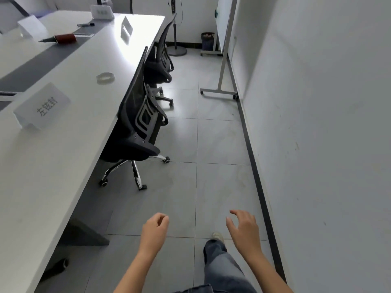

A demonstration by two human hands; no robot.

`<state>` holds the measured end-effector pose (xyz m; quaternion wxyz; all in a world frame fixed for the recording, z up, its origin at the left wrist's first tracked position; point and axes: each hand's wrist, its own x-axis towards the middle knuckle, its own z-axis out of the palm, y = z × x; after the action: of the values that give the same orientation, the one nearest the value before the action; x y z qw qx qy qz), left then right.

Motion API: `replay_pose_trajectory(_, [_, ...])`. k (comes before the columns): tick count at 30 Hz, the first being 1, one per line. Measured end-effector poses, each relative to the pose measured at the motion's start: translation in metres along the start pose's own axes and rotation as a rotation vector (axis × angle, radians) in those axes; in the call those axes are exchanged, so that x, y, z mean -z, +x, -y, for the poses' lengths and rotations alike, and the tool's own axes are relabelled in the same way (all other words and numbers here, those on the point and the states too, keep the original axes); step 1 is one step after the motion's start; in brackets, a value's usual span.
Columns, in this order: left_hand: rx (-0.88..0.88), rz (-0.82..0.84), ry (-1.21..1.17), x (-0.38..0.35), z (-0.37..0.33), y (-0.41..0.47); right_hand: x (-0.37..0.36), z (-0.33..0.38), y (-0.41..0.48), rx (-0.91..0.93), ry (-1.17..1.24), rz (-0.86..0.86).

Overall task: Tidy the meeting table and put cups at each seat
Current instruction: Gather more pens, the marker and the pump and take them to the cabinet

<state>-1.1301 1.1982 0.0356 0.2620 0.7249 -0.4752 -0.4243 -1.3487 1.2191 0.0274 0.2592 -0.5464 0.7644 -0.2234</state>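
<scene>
Grey tiled floor (220,144), white wall (328,102) at right with dark skirting. Long white tabletop (69,149) at left, two black mesh chairs (139,123) pushed in. Wheeled whiteboard (224,22) near wall, bin (207,40) beyond.

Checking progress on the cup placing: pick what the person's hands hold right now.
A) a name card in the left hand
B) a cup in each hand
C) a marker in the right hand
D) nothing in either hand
D: the left hand and the right hand both hang over the floor tiles with loosely curled fingers and nothing between them.
</scene>
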Motion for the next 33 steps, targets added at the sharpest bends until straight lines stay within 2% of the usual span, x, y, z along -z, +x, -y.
replay_pose_trajectory(3, [0.004,-0.061,-0.041,-0.020,-0.048,0.049,0.027,0.006,0.084,0.063,0.002,-0.003])
replay_pose_trajectory(8, [-0.032,-0.015,-0.027,-0.066,-0.116,0.103,0.062,0.011,0.184,0.107,0.037,-0.033])
replay_pose_trajectory(10, [-0.021,0.001,0.009,-0.078,-0.130,0.122,0.059,0.010,0.210,0.069,0.039,0.029])
replay_pose_trajectory(13, [0.050,-0.075,-0.006,-0.080,-0.140,0.152,0.047,0.007,0.243,0.103,-0.003,0.140])
replay_pose_trajectory(17, [0.130,-0.137,-0.023,-0.081,-0.158,0.211,0.043,0.017,0.313,0.115,-0.005,0.152])
replay_pose_trajectory(22, [0.129,-0.134,-0.045,-0.089,-0.197,0.319,0.033,0.046,0.419,0.135,-0.024,0.165])
replay_pose_trajectory(30, [0.012,-0.147,-0.115,-0.066,-0.305,0.502,0.038,0.116,0.588,0.123,-0.010,0.101])
replay_pose_trajectory(33, [0.038,-0.090,-0.072,-0.075,-0.325,0.543,0.033,0.126,0.627,0.084,-0.020,0.126])
